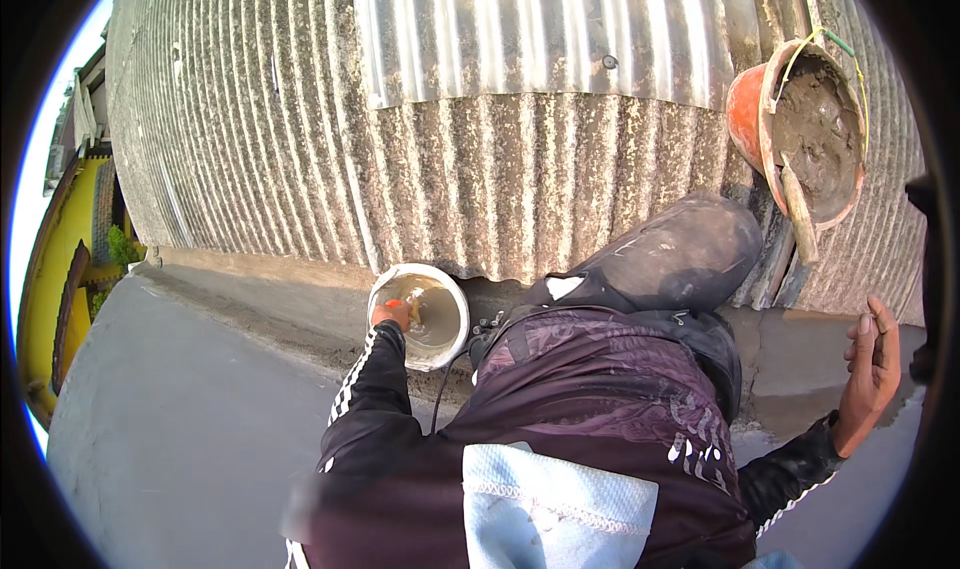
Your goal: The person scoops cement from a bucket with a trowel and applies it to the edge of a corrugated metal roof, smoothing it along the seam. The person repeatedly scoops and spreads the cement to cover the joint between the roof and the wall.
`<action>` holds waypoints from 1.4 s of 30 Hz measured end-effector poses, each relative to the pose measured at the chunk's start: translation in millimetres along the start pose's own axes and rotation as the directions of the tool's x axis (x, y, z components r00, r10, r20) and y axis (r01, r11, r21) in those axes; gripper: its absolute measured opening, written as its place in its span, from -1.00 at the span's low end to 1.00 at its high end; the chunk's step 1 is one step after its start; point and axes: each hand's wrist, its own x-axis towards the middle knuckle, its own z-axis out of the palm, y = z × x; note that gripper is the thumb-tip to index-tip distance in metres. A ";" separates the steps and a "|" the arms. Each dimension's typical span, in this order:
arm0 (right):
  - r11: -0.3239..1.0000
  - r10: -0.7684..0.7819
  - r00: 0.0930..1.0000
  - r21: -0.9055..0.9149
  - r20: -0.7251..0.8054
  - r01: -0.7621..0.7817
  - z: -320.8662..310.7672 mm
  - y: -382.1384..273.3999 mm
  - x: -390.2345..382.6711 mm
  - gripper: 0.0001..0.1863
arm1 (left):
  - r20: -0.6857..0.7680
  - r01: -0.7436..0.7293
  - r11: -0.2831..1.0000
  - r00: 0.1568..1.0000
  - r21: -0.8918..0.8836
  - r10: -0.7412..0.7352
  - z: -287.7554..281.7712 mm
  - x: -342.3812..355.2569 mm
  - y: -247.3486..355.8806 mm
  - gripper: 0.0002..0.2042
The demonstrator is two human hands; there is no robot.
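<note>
My left hand (392, 314) is down inside the white bucket (420, 316), fingers curled around something with an orange end, a brush or tool handle perhaps; I can't make out which. It dips into murky, brownish water there. My right hand (870, 369) is up and out to the side, well apart from the left, fingers loosely bent and gripping nothing that I can see, hanging above the wet cement ledge (790, 354).

Between the hands, my knee (680, 249) in dusty dark trousers juts forward, and a pale cloth (550, 509) lies across my lap.

Above the right hand, an orange bucket (800, 129) leans against the corrugated sheet wall (400, 149), loaded with grey mortar, a wooden stick (800, 214) poking out of it.

As I read it, the strip of cement along the wall's foot, beyond the left hand, looks already laid and damp. The mortar bucket remains nearly full, so I'd judge plenty of filling or smoothing is left. Below the left arm, the grey concrete slab (180, 419) spreads away.
</note>
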 end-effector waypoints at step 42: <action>0.944 -0.253 0.937 0.275 0.242 0.183 52.9 -15.7 1.1 -0.83 | 0.362 -0.676 -0.064 0.310 0.734 0.879 -98.7 -312.0 341.0 -0.81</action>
